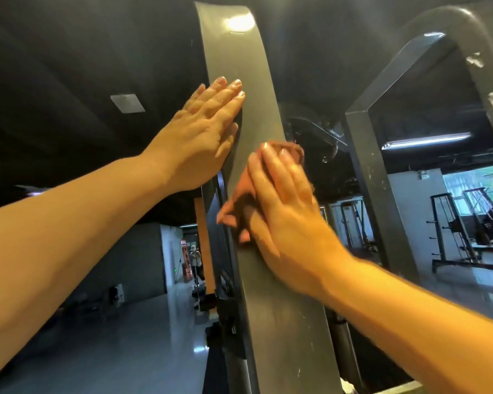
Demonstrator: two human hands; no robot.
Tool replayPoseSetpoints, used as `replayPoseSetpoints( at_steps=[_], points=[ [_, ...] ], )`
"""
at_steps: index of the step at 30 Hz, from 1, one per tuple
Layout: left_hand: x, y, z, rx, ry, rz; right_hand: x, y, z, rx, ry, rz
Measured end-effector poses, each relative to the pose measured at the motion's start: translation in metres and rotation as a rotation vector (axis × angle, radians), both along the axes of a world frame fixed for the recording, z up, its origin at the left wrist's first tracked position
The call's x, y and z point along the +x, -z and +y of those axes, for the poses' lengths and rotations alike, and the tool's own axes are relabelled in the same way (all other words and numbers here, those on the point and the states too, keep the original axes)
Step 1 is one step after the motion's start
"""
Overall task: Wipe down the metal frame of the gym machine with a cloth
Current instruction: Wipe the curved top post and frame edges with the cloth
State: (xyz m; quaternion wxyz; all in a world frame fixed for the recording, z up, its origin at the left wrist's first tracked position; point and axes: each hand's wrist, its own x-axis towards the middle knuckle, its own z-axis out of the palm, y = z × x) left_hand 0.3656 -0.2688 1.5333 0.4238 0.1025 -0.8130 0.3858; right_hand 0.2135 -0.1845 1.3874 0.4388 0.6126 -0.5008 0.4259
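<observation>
Grey frame post [268, 308]: L hand [208, 129] laid flat, fingers straight, on post's left edge, above cloth [235, 206], prob. for bracing. Orange-brown cloth pressed to post face under R hand [282, 211], fingers flat, prob. for even wiping pressure. No label seen on post; banner [186, 261] behind post unreadable.

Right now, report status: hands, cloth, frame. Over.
Left hand flat on frame upright. Right hand presses orange cloth against it. No obstacle on its face.
</observation>
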Motion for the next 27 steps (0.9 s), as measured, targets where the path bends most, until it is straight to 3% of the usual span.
replayPoseSetpoints(
  at_steps=[2,5,7,10,15,17,20,21,24,27],
  points=[
    [-0.003,0.002,-0.001,0.018,0.008,-0.008,-0.01,0.039,0.004,0.047,0.019,0.126],
    [-0.007,0.003,-0.003,0.02,0.03,0.026,-0.025,0.023,0.009,0.046,0.101,0.231],
    [-0.007,0.003,-0.003,0.045,0.05,0.028,-0.017,-0.018,0.009,-0.011,0.126,0.14],
    [-0.007,0.007,0.002,0.174,0.163,0.053,0.002,-0.064,0.006,0.088,0.048,-0.177],
    [-0.01,0.045,0.028,0.414,0.364,0.152,0.01,-0.008,-0.001,0.056,-0.013,-0.069],
    [-0.016,0.076,0.04,0.375,0.387,0.072,-0.002,0.006,-0.005,0.051,-0.087,-0.057],
    [-0.024,0.096,0.044,0.216,0.333,-0.14,-0.004,-0.004,-0.013,0.085,-0.339,-0.386],
    [-0.025,0.087,0.04,0.181,0.296,-0.174,0.0,-0.004,-0.017,0.055,-0.324,-0.395],
    [-0.024,0.037,0.029,0.17,0.166,-0.234,0.009,0.01,-0.011,-0.017,-0.155,-0.219],
    [-0.026,-0.011,0.023,-0.058,-0.069,-0.261,0.002,0.025,0.003,0.021,-0.033,-0.108]
  ],
)
